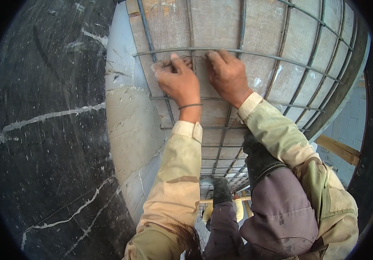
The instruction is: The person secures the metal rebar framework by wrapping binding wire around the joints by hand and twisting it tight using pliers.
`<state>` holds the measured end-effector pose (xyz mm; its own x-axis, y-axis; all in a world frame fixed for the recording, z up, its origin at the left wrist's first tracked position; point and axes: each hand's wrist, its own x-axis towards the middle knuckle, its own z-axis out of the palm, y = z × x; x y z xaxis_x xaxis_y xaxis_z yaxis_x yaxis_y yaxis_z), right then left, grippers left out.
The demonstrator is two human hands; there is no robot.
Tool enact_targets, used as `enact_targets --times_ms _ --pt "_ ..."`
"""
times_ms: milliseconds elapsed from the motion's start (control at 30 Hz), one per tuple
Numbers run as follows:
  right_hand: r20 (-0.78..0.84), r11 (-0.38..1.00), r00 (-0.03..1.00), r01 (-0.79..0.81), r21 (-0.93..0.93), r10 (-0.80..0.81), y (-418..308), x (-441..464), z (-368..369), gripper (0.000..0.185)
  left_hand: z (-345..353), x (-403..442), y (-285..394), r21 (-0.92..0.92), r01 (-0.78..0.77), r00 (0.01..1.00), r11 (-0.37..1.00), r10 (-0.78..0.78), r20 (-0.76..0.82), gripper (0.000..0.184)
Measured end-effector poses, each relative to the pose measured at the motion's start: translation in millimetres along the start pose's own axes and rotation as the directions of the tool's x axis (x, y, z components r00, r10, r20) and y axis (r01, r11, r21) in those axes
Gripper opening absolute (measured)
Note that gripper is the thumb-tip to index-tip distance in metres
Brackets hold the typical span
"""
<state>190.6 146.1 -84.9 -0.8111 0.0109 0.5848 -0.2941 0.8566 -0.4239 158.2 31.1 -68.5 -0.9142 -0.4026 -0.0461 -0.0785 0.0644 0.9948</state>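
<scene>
My left hand [178, 82] is closed in a pinch just below a long horizontal rebar [225, 51], near its crossing with an upright rebar [191, 30]. A thin dark wire [200, 56] spans the small gap between my hands. On the other side of that crossing, my right hand [229, 77] has its fingers curled at the same horizontal bar, with its thumb side close to the wire's end. The fingertips of both hands are partly hidden. Behind the bars lie pale, worn boards [216, 26].
A dark slab with white streaks [52, 108] and rough concrete [132, 117] stand to the left. My boots [260, 156] rest on the rebar grid. Below are a wooden beam [336, 149] and another person's yellow sleeve [239, 209], far down.
</scene>
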Motion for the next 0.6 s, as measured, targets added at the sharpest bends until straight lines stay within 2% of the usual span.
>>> enact_targets --times_ms 33,67,100,133,167,300,367,400,467,500,567,600 --pt "-0.012 0.998 1.0 -0.023 0.052 0.024 0 -5 7 0.013 1 -1 2 -0.283 0.108 0.993 0.953 -0.119 -0.022 0.022" --pt "-0.023 0.993 0.999 -0.043 0.106 0.045 0 -7 11 0.014 -5 2 5 -0.362 0.237 0.97 0.902 -0.237 0.043 0.02" --pt "-0.023 0.994 0.999 -0.039 0.106 0.042 -6 -6 5 0.014 -10 5 6 -0.365 0.235 0.971 0.901 -0.237 0.041 0.02" --pt "0.113 0.968 0.973 -0.216 0.128 0.202 -16 -6 -6 0.013 -15 7 7 -0.471 0.369 0.925 0.801 -0.365 0.104 0.019" --pt "0.247 0.914 0.904 -0.387 0.124 0.349 -22 -3 -13 0.013 -18 8 7 -0.559 0.488 0.861 0.671 -0.474 0.182 0.018" --pt "0.315 0.91 0.885 -0.395 0.124 0.342 -13 3 -17 0.015 -23 3 9 -0.612 0.526 0.831 0.591 -0.512 0.22 0.02" --pt "0.265 0.863 0.856 -0.487 0.131 0.443 -14 10 -7 0.021 -22 2 10 -0.689 0.534 0.803 0.491 -0.549 0.231 0.032" --pt "0.264 0.863 0.856 -0.488 0.129 0.445 -15 15 -2 0.021 -22 3 6 -0.688 0.536 0.802 0.489 -0.55 0.233 0.032" --pt "0.44 0.63 0.666 -0.735 0.252 0.602 -18 23 6 0.023 -23 9 -2 -0.797 0.46 0.798 0.392 -0.576 0.177 0.03" --pt "0.435 0.632 0.667 -0.734 0.248 0.605 -17 25 5 0.023 -24 8 2 -0.796 0.464 0.797 0.388 -0.575 0.185 0.03" --pt "0.578 0.508 0.573 -0.81 0.292 0.581 -18 30 -1 0.025 -35 1 13 -0.723 0.427 0.889 0.543 -0.397 0.227 0.027" --pt "0.599 0.596 0.591 -0.772 0.223 0.54 -20 34 -16 0.025 -34 -7 10 -0.675 0.368 0.929 0.639 -0.277 0.244 0.027"
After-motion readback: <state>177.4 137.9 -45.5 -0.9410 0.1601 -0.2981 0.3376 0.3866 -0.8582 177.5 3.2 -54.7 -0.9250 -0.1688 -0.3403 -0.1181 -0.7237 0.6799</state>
